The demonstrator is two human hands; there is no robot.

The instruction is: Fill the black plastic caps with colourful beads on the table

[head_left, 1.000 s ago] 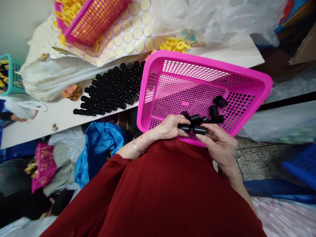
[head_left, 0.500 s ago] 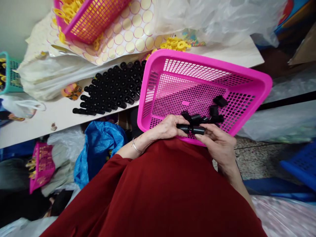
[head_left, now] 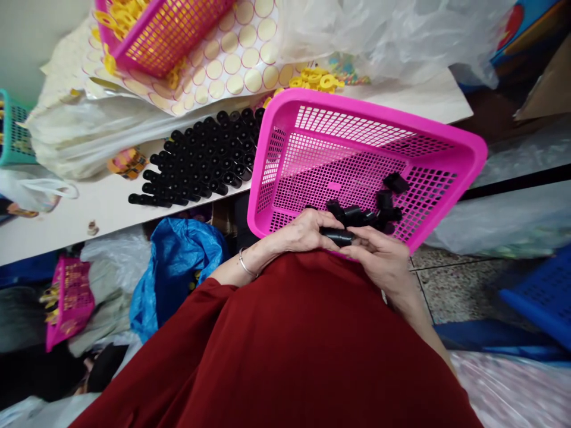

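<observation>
the left hand [head_left: 307, 230] and right hand [head_left: 379, 252] grip opposite ends of a black cylinder [head_left: 338, 236] over the near side of the pink basket [head_left: 334, 172], beside loose black pieces [head_left: 386, 202] inside it

Eleven o'clock: pink basket [head_left: 169, 44] cut by top edge. Past three: blue basket [head_left: 542, 300] blurred, cropped. My left hand [head_left: 307, 230] hides one end of black tube [head_left: 338, 236].

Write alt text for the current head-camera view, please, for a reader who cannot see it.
Left hand and right hand together hold a black cylindrical piece over the near edge of a pink basket containing loose black parts. Rows of black cylinders stand on the table beside it.
</observation>
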